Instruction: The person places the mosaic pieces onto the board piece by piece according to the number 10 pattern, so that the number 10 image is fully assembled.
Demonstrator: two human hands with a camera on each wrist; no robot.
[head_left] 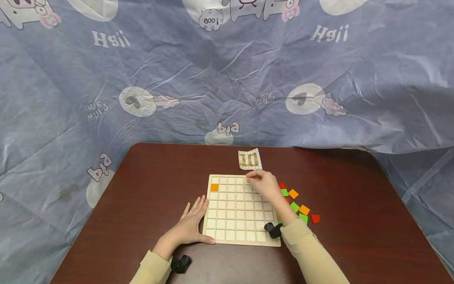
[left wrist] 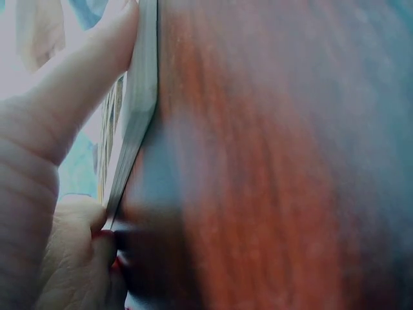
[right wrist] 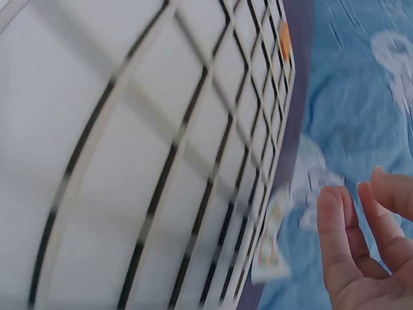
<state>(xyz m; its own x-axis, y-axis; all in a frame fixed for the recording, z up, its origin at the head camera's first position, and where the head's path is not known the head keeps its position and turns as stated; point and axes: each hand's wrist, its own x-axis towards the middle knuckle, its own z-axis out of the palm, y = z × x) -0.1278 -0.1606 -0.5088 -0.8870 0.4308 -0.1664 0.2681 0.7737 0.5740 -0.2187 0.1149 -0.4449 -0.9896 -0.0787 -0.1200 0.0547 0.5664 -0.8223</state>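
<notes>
A pale wooden grid board (head_left: 230, 205) lies on the table, with one orange square tile (head_left: 214, 187) in its leftmost column, second row from the top. My left hand (head_left: 193, 223) is spread at the board's lower left corner, the thumb at the near edge and the fingers along the left side. In the left wrist view, that thumb (left wrist: 97, 64) touches the board's edge. Over the board's far right part hovers my right hand (head_left: 264, 184). Its fingertips come near each other; the right wrist view shows no tile between the fingers (right wrist: 332, 223).
Loose red, green and orange tiles (head_left: 304, 210) lie right of the board, some hidden behind the right forearm. Beyond the board's far edge is a pattern card (head_left: 250, 159) with a coloured grid. A printed blue cloth (head_left: 213, 79) hangs behind the table (head_left: 159, 177).
</notes>
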